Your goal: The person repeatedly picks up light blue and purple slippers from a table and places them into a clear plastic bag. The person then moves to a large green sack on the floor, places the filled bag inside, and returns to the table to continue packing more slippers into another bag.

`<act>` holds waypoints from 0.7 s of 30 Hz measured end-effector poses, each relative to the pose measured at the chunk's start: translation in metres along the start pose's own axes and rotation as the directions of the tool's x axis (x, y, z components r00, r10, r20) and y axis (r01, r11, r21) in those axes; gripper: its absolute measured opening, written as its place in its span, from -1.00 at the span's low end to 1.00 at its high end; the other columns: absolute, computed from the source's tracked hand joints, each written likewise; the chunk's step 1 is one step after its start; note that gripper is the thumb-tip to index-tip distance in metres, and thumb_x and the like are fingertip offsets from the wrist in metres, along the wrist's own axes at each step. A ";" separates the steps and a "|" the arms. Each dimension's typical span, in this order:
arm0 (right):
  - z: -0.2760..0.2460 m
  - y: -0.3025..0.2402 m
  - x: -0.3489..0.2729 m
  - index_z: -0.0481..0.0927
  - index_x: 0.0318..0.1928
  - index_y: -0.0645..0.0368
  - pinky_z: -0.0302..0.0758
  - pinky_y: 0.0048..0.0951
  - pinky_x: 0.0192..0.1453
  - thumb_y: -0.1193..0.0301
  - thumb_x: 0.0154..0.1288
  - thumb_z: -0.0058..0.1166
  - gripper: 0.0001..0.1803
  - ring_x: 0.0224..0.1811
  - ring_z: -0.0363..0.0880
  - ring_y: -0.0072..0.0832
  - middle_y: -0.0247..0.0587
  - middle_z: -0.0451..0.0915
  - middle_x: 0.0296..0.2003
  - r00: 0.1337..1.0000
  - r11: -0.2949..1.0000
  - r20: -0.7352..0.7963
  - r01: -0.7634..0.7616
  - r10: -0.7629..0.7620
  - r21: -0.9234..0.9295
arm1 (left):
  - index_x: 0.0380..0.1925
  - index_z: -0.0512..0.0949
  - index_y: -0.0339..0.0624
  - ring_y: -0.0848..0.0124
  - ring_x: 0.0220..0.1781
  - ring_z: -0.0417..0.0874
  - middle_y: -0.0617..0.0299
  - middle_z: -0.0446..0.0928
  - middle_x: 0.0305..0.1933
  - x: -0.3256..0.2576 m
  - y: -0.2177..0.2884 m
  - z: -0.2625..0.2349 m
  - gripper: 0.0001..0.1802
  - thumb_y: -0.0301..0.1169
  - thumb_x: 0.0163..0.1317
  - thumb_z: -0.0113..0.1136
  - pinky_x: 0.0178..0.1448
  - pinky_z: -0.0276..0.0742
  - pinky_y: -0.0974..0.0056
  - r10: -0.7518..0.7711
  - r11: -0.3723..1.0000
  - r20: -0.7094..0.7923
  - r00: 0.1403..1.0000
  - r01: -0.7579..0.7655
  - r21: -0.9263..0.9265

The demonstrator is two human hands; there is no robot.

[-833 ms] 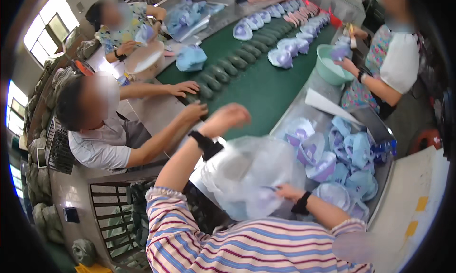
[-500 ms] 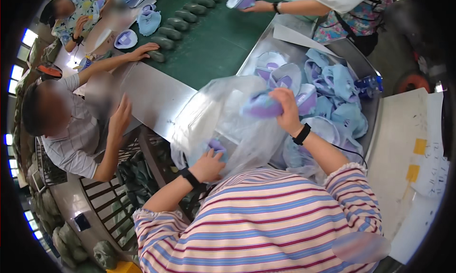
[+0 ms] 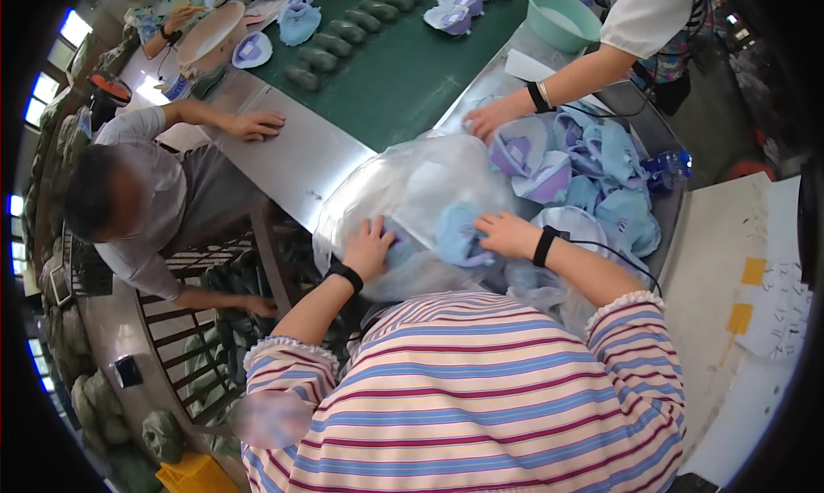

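Observation:
My right hand (image 3: 508,236) pinches the edge of a light-blue shoe upper (image 3: 458,234) over a large clear plastic bag (image 3: 433,180). My left hand (image 3: 369,251) rests on the left part of this bag, its fingers spread. A purple and blue upper (image 3: 400,242) shows partly beside those fingers; the rest of it is hidden by the hand and the plastic. To the right, a metal tray (image 3: 672,205) holds a heap of blue and purple uppers (image 3: 620,154). A co-worker's hand (image 3: 491,118) reaches to the heap's far left edge.
Several dark green foot-shaped forms (image 3: 348,31) line the green belt (image 3: 386,90), with more uppers (image 3: 455,12) beyond. A mint-green basin (image 3: 562,19) stands at the far right. Another co-worker's hand (image 3: 257,125) rests on the metal table (image 3: 296,150). A white board (image 3: 717,278) is at right.
My right hand has brought its upper down and slightly left onto the bag. The right co-worker has reached toward the heap. The left co-worker's hand has left the green forms; the other hand has dropped.

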State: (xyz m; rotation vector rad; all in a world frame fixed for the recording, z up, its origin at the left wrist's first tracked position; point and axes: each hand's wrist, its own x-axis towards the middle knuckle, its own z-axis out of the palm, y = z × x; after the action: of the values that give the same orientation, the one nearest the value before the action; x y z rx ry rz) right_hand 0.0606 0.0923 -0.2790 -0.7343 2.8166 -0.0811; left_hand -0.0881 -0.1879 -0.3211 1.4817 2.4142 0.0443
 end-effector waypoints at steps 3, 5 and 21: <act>0.007 -0.002 -0.006 0.59 -0.36 0.01 0.44 -0.25 -0.11 0.28 -0.03 0.12 -0.82 -0.04 0.38 -0.24 -0.21 0.34 -0.06 0.978 0.992 0.204 -0.076 0.054 0.101 | -0.35 0.49 -0.12 0.11 0.01 0.36 0.04 0.31 0.00 0.010 -0.031 0.017 -0.58 -0.31 -0.29 0.40 -0.10 0.39 0.06 -0.249 0.918 -0.137 0.959 0.189 -0.348; -0.011 0.000 -0.007 0.61 -0.38 0.02 0.44 -0.26 -0.11 0.21 -0.03 0.16 -0.78 -0.07 0.39 -0.23 -0.21 0.34 -0.09 0.979 0.976 0.200 -0.092 0.052 0.196 | -0.47 0.51 -0.17 0.11 -0.05 0.39 0.04 0.36 -0.08 0.014 -0.040 0.014 -0.67 -0.30 -0.24 0.39 -0.10 0.38 0.15 -0.431 0.738 -0.213 0.877 0.207 -0.642; -0.067 -0.019 -0.016 0.51 -0.41 0.20 0.41 -0.19 -0.33 0.23 -0.05 0.18 -0.70 -0.38 0.49 -0.15 -0.10 0.45 -0.40 0.817 0.764 -0.043 -0.517 0.575 0.386 | 0.26 0.04 -0.25 -0.08 0.18 0.20 -0.21 -0.10 0.23 0.007 -0.021 -0.033 -0.33 -0.26 0.18 -0.06 0.26 0.12 0.16 -0.483 0.483 -0.130 0.866 0.140 -0.864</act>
State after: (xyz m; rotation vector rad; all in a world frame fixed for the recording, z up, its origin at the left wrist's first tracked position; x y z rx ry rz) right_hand 0.0673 0.0834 -0.2080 0.2051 2.9131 -0.5577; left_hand -0.1183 -0.1871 -0.2952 0.5626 2.2765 1.3150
